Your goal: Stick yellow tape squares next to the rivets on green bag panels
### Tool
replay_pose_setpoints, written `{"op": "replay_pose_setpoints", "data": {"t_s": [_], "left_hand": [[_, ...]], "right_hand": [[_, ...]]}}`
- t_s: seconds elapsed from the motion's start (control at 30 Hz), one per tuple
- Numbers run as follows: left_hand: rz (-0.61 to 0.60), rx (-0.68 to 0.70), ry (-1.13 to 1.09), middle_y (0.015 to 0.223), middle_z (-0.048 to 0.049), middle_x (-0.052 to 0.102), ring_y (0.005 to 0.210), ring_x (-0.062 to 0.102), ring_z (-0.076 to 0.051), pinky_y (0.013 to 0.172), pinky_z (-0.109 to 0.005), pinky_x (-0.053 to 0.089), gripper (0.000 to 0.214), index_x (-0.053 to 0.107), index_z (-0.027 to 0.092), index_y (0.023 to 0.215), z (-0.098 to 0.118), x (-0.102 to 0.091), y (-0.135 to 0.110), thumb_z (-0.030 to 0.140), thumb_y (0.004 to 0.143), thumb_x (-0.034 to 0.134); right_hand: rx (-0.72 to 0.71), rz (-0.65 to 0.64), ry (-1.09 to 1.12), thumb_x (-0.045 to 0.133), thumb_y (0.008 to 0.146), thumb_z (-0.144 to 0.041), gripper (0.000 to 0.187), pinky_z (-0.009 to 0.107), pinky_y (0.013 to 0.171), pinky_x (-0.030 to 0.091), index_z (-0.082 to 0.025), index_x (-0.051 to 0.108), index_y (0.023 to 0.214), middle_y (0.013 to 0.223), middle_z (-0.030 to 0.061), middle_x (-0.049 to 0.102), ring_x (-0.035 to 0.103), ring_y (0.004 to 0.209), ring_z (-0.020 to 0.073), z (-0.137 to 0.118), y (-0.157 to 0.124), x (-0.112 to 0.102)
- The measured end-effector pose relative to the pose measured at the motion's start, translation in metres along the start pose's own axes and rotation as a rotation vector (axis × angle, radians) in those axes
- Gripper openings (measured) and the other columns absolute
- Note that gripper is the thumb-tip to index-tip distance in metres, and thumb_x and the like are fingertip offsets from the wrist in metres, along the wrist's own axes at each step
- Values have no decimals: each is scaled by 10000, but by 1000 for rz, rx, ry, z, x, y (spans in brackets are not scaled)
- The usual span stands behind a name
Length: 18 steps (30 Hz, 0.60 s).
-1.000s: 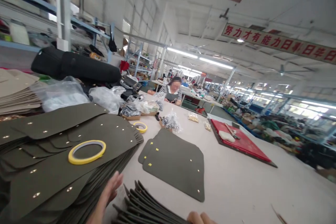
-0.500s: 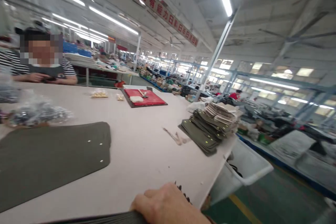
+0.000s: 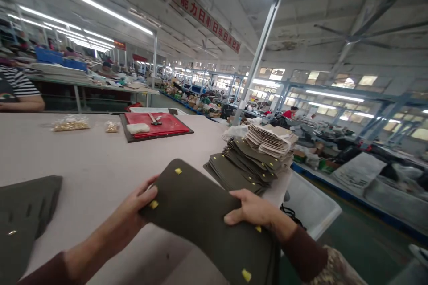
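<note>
- Well left of the red pad (image 3: 172,125), at the frame's border: a co-worker's striped sleeve (image 3: 26,81).
- Nearer than the red pad and far to its left: dark pieces (image 3: 23,213) on the pale desk (image 3: 100,158), overlapping, with a shiny eyelet (image 3: 12,233) in front.
- Left of the red pad: a clear bag of gold-coloured bits (image 3: 71,124), then a smaller bag (image 3: 112,127) just beside.
- Nearer than the red pad, slightly left: left hand (image 3: 143,198), pinching the left end of the dark panel (image 3: 195,207), thumb on top.
- On the red pad: a white lump (image 3: 138,128) and a hammer (image 3: 155,120).
- In front of the red pad, toward the right: the dark panel, tilted above the desk between both hands, with yellow marks near its edges; cannot tell how many layers.
- Right of the red pad and nearer: a dark stack (image 3: 230,173), also yellow-marked.
- Closer still, to the right: right hand (image 3: 250,209), clasping the dark panel's far edge, thumb pressed on its face, some fingers hidden.
- Farther right of the red pad: a beige stack (image 3: 271,141), then a white bin (image 3: 312,205) beyond the desk's edge.
</note>
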<state>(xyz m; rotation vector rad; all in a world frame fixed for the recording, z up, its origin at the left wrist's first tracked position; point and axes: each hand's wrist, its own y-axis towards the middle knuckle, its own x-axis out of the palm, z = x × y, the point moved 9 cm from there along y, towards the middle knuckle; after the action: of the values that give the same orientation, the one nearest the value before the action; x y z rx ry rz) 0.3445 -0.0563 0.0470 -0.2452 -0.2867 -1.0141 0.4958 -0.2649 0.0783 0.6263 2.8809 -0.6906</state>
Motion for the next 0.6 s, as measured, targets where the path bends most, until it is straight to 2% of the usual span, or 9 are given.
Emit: {"op": "replay_pose_setpoints", "data": {"t_s": [0.07, 0.17, 0.23, 0.3, 0.37, 0.43, 0.6], "left_hand": [[-38, -29, -201, 1083, -95, 701, 914, 682, -244, 739, -370, 593, 485, 599, 181, 1180, 6, 36, 52, 513, 826, 618], [-32, -41, -361, 943, -67, 693, 745, 660, -175, 682, -322, 579, 349, 621, 189, 1094, 0, 80, 124, 392, 816, 675], [6, -40, -373, 883, -53, 675, 702, 646, -162, 647, -303, 567, 344, 616, 189, 1058, -12, 100, 167, 365, 779, 715], [27, -33, -364, 881, -47, 672, 693, 641, -158, 624, -286, 553, 374, 608, 194, 1052, -26, 116, 202, 329, 735, 754], [41, -17, -353, 890, -41, 677, 695, 639, -153, 624, -273, 540, 412, 603, 199, 1051, -38, 128, 231, 293, 693, 783], [52, -1, -344, 895, -30, 683, 712, 642, -152, 651, -274, 534, 446, 598, 211, 1054, -48, 135, 251, 288, 664, 800], [65, 4, -314, 1078, -48, 679, 940, 656, -195, 828, -328, 515, 606, 531, 248, 1161, -76, 141, 274, 300, 630, 818]], "right_hand": [[27, 83, 17, 810, 516, -227, 462, 320, 717, 562, -160, 689, 957, 874, 31, 739, 697, 765, 205, -2, 16, -51], [86, 233, -6, 851, 482, -240, 500, 325, 685, 579, -170, 692, 951, 898, 58, 753, 710, 754, 224, -2, 39, -124], [114, 306, -52, 863, 491, -243, 464, 313, 671, 581, -173, 697, 918, 901, 72, 756, 714, 761, 230, -2, 56, -162], [158, 377, -111, 867, 510, -240, 422, 301, 659, 580, -182, 695, 891, 896, 76, 758, 716, 773, 234, 3, 73, -191], [203, 420, -151, 863, 530, -236, 400, 303, 655, 582, -188, 687, 885, 893, 76, 758, 717, 780, 239, 12, 90, -210], [239, 420, -164, 855, 548, -240, 377, 316, 655, 584, -182, 680, 877, 884, 80, 757, 718, 777, 248, 23, 108, -220], [326, 392, -205, 841, 584, -275, 339, 321, 676, 579, -141, 693, 858, 875, 121, 754, 718, 790, 267, 59, 137, -238]]}}
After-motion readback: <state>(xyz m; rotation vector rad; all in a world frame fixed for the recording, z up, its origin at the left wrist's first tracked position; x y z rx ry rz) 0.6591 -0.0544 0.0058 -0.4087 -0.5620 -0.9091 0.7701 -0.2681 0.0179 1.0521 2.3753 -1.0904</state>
